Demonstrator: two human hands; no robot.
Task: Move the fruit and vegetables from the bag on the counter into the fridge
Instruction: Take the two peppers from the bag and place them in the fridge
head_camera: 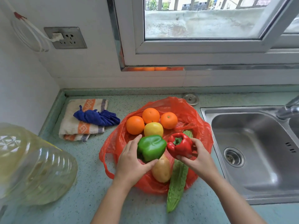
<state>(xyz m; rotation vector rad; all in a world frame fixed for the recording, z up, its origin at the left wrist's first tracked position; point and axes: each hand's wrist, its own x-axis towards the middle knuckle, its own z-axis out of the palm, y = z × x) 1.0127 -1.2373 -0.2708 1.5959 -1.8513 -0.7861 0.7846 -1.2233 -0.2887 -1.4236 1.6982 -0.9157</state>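
Observation:
An orange plastic bag (191, 113) lies spread open on the counter. My left hand (130, 160) grips a green bell pepper (151, 147) just above the bag. My right hand (199, 159) grips a red bell pepper (179, 145) beside it. Three oranges (135, 125) (150, 115) (169, 120) and a yellow fruit (153, 129) sit at the bag's far side. Under my hands lie a potato (161, 170) and a long green bitter gourd (177, 185), whose near end sticks out over the counter. The fridge is out of sight.
A folded striped towel (77, 126) with a blue cloth (97, 118) on it lies to the left. At the near left stands a large clear oil jug (32, 167). A steel sink (252, 151) and tap (289, 109) are at the right. Behind are a window and a wall socket (66, 38).

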